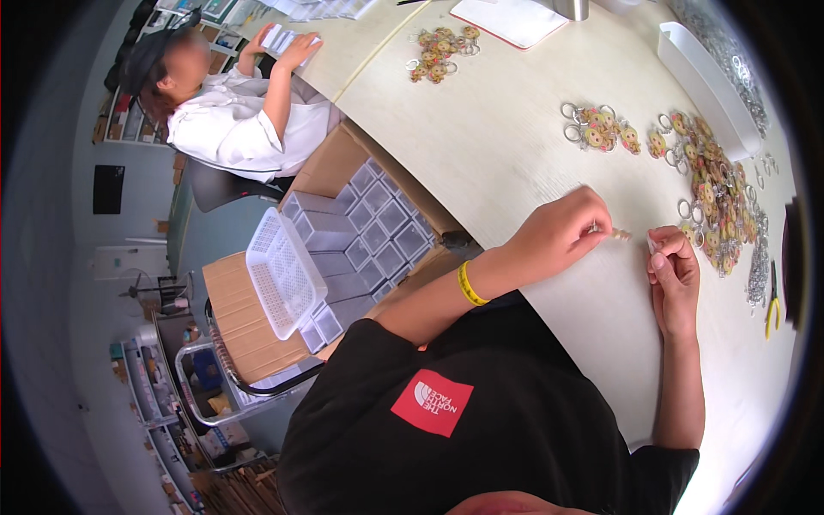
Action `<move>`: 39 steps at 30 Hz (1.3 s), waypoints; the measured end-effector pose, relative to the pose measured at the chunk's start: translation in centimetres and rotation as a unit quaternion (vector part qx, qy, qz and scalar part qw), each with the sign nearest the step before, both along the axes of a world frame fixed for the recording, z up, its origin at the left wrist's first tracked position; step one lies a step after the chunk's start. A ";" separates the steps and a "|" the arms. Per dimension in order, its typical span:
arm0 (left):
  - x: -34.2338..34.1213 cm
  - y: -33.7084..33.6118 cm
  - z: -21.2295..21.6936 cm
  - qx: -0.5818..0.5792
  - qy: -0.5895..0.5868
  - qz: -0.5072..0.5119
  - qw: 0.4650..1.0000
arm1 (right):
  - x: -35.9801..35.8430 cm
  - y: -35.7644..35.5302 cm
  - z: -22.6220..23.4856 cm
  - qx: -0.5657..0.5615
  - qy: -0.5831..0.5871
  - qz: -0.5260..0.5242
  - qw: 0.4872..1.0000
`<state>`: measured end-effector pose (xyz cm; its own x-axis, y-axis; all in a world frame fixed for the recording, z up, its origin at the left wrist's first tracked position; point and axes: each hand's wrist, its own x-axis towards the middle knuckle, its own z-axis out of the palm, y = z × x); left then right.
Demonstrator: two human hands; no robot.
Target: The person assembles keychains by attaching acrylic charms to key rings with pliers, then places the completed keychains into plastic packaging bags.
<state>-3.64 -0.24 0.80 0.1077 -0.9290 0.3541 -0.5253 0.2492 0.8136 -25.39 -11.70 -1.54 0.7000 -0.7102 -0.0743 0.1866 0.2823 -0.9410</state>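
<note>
My left hand (568, 233), with a yellow wristband (469, 284) on its wrist, is closed in a pinch above the white table. A small brownish keychain charm (621, 233) pokes out at its fingertips, seen nearly edge-on. My right hand (675, 279) faces it a short way off, thumb and fingers pinched on a small clear or whitish piece (651, 244) too small to name. Just beyond the right hand lies a heap of keychains (714, 184) with printed charms and metal rings. A smaller cluster of keychains (598, 129) lies farther back.
Another keychain group (442, 53) lies near the far edge. A long white tray (705, 90) stands at the right, with yellow-handled pliers (773, 311) nearer me. Left of the table, a carton (330, 159) holds clear boxes and a white basket (279, 275). A person (245, 116) sits beyond it, handling white pieces.
</note>
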 end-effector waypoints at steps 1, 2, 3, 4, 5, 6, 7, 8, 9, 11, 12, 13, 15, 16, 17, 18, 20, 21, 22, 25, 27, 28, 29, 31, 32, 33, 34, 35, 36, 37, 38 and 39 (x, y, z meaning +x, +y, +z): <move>0.1 0.1 -0.6 0.000 0.000 0.001 1.000 | 0.1 0.1 0.0 -0.005 -0.001 0.003 1.000; 0.3 0.2 -1.6 -0.048 -0.083 -0.007 0.995 | 0.2 0.2 0.0 -0.005 -0.002 0.004 1.000; 0.3 0.2 -1.8 -0.096 -0.163 -0.016 0.982 | 0.2 0.2 0.1 -0.018 0.002 0.006 1.000; 0.3 0.3 -1.9 -0.098 -0.167 -0.016 0.981 | 0.1 0.2 0.1 -0.031 0.006 0.009 0.999; 0.3 0.4 -2.0 -0.096 -0.166 -0.016 0.981 | 0.0 0.2 0.1 -0.030 0.006 0.009 0.999; 0.4 0.4 -1.6 -0.095 -0.170 -0.021 0.981 | -0.1 0.2 0.0 -0.043 0.013 0.015 0.999; 0.4 0.5 -1.4 -0.094 -0.174 -0.025 0.980 | -0.2 0.2 0.0 -0.056 0.020 0.022 0.998; 0.5 0.6 -1.3 -0.092 -0.174 -0.025 0.980 | -0.2 0.2 -0.1 -0.054 0.020 0.023 0.998; 0.5 0.7 -1.3 -0.099 -0.167 -0.034 0.980 | -0.3 0.2 -0.1 -0.064 0.024 0.021 0.997; 0.3 0.8 -1.4 -0.104 -0.159 -0.042 0.981 | -0.4 0.1 -0.2 -0.073 0.029 0.021 0.997; 0.2 0.8 -1.6 -0.092 -0.151 -0.044 0.983 | -0.5 0.1 -0.1 -0.086 0.027 0.021 0.996; 0.1 0.7 -1.7 -0.081 -0.142 -0.047 0.985 | -0.5 0.1 -0.1 -0.099 0.027 0.020 0.995; 0.2 0.4 -1.5 -0.082 -0.148 -0.046 0.984 | -0.6 0.3 0.0 -0.123 0.035 0.021 0.992; -0.1 0.2 -1.7 -0.085 -0.149 -0.046 0.984 | -1.2 0.5 0.1 -0.147 0.049 0.023 0.988; 0.5 0.2 -1.6 -0.084 -0.150 -0.039 0.984 | -0.5 0.6 0.5 -0.172 0.062 0.034 0.983; 0.5 0.3 -1.5 -0.073 -0.157 -0.030 0.984 | -0.1 0.8 0.8 -0.217 0.061 0.038 0.974; 1.1 0.6 -1.4 -0.047 -0.164 -0.024 0.985 | 1.0 0.6 3.1 -0.393 0.135 0.064 0.907; 1.1 0.6 -1.5 -0.031 -0.154 -0.029 0.987 | 1.1 0.7 3.3 -0.404 0.131 0.064 0.903; 1.3 0.4 -1.5 -0.034 -0.160 -0.038 0.986 | 1.2 0.7 3.0 -0.404 0.115 0.063 0.905; 1.0 -0.1 -1.7 -0.040 -0.151 -0.053 0.986 | 1.0 1.4 2.0 -0.342 0.141 0.087 0.925; 0.8 -0.4 -1.7 -0.052 -0.138 -0.059 0.987 | 1.2 1.5 2.0 -0.382 0.143 0.076 0.910; 0.8 -0.4 -1.9 -0.063 -0.138 -0.060 0.987 | 1.2 1.6 2.0 -0.387 0.155 0.086 0.905; 0.7 -0.3 -2.1 -0.061 -0.132 -0.060 0.988 | 1.3 1.6 2.0 -0.392 0.167 0.097 0.899; 0.6 -0.3 -2.6 -0.077 -0.118 -0.060 0.988 | 1.4 1.6 1.6 -0.406 0.162 0.089 0.895; 0.5 -0.3 -2.4 -0.078 -0.121 -0.059 0.988 | 1.5 1.7 1.5 -0.421 0.152 0.077 0.891; 0.4 -0.3 -2.5 -0.076 -0.116 -0.057 0.989 | 1.7 1.8 1.6 -0.419 0.155 0.082 0.891; 0.4 -0.3 -2.6 -0.088 -0.121 -0.057 0.987 | 1.9 1.8 1.8 -0.446 0.161 0.068 0.878; 0.4 -0.3 -2.7 -0.099 -0.125 -0.058 0.985 | 2.1 1.9 1.9 -0.473 0.166 0.054 0.864; 0.4 -0.4 -2.7 -0.098 -0.121 -0.057 0.986 | 2.2 2.0 1.8 -0.472 0.169 0.057 0.863; 0.4 -0.4 -2.7 -0.096 -0.125 -0.059 0.986 | 2.3 2.1 1.8 -0.464 0.184 0.051 0.865; 0.4 -0.4 -2.7 -0.094 -0.130 -0.061 0.985 | 2.4 2.3 1.8 -0.457 0.197 0.045 0.866; 0.4 -0.4 -2.5 -0.095 -0.128 -0.060 0.985 | 2.7 2.4 1.6 -0.458 0.199 0.047 0.865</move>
<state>-3.23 -0.65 -1.73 -0.1139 -0.8439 0.5243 -0.6650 0.4569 0.5908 -22.71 -9.33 0.10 0.8058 -0.5406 0.2418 -0.1865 -0.6192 -0.7628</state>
